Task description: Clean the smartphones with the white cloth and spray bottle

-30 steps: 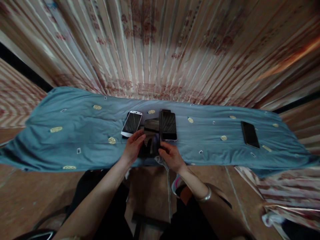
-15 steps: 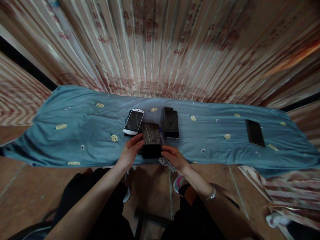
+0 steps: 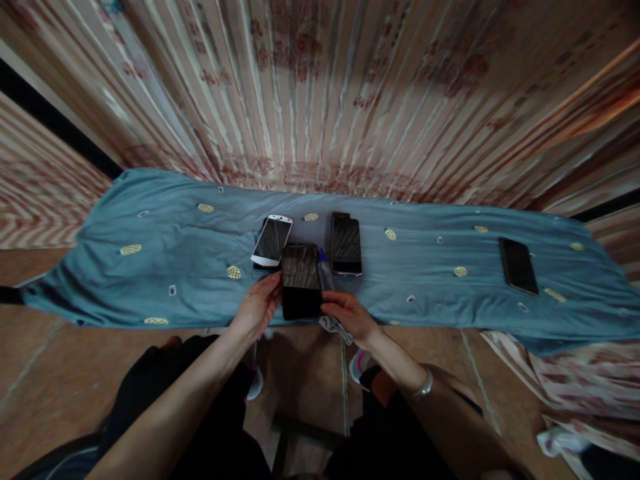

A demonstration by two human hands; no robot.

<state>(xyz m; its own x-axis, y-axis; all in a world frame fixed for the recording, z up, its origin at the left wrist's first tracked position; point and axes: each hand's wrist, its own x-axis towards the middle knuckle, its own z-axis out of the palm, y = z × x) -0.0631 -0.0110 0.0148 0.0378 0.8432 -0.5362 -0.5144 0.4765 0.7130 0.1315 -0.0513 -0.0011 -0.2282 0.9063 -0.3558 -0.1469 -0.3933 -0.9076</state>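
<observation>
A pale pleated curtain printed with reddish flowers [image 3: 320, 100] filled the far side, and before it stretched a blue-green fabric cover with yellow pineapple-like prints [image 3: 425, 267]. On its near edge lay a glossy black rectangular device [image 3: 301, 283]. One second earlier its face had mirrored a dark, hand-like shape; now its upper part reflected the curtain's stripes, as it had half a second before. The left hand [image 3: 257, 307], at the device's eight o'clock, had turned, its fingers now curled downward beside the left edge; whether it gripped I could not tell. The right hand [image 3: 353, 317], at four o'clock, kept its thumb and forefinger pinched on the right edge, much as half a second earlier. The phones had stayed in their arrangement: a white-framed phone with a dark screen [image 3: 271, 241] over a darker flat item at eleven o'clock, a black phone with a glossy screen [image 3: 347, 247] overlapping another dark one at one o'clock, and a lone black phone [image 3: 519, 265] well apart at three. At two o'clock, just beside the device, a clear blue-capped bottle [image 3: 325, 272] showed more plainly than before. A small crumpled grey cloth [image 3: 336, 327] lay at five o'clock, by the right hand.
</observation>
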